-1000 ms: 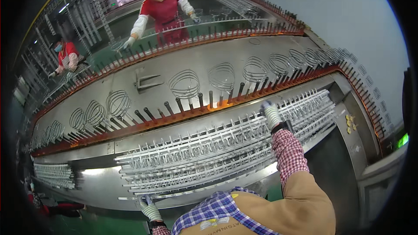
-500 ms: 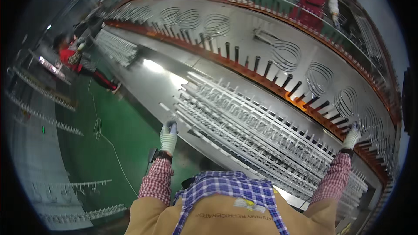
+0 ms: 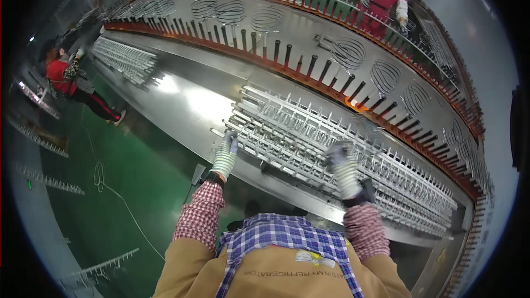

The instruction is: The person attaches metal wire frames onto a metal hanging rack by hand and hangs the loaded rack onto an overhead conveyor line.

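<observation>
A stack of pale metal racks (image 3: 309, 140), long bars set with rows of short prongs, lies on the steel table in front of me. My left hand (image 3: 225, 154), in a striped glove with grey fingertips, is at the stack's near left end, its fingers closed around the end of a rack bar. My right hand (image 3: 345, 172), gloved alike, is over the middle of the stack. Motion smears its fingers, so whether it holds anything is hidden. Beyond the stack, wire whisk heads (image 3: 349, 53) lie along the metal surface between rows of dark upright pegs (image 3: 312, 66).
An orange-lit rail (image 3: 361, 105) carries the near pegs. Another stack of racks (image 3: 124, 58) rests farther left on the steel table (image 3: 182, 85). One person in red (image 3: 381, 0) works across the line; another (image 3: 63, 74) stands at left. A cord (image 3: 118, 196) trails over the green floor.
My right hand has come left from beside the whisk heads and pegs to above the racks. My left hand has risen slightly toward the rack ends. The whole view has shifted.
</observation>
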### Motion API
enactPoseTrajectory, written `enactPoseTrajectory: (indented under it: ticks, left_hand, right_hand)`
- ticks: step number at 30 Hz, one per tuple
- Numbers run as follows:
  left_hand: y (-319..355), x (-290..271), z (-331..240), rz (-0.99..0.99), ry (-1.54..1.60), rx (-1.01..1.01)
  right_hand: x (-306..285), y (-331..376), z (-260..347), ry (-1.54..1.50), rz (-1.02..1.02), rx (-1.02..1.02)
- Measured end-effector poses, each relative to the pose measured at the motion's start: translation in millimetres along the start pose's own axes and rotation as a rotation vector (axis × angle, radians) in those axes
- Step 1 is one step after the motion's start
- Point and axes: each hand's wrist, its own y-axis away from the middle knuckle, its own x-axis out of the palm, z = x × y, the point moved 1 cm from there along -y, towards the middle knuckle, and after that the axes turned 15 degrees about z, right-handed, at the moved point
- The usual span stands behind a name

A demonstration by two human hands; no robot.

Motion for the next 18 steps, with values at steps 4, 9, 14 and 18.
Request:
enactPoseTrajectory:
  ticks: [4,9,14,18]
  left_hand:
    - [-8,-9,-11,0.033,-0.206,0.103]
    - [-12,-21,-15,0.06,-0.286,0.141]
    - [-16,-26,-16,0.078,-0.309,0.121]
    - [-16,-21,-24,0.177,-0.629,0.195]
  right_hand:
    - [127,-4,24,0.057,0.021,-0.008]
    - [171,-15,18,1.53,-0.229,-0.43]
    - [175,-25,-4,1.285,0.126,0.413]
    - [157,-25,-25,1.249,0.122,-0.075]
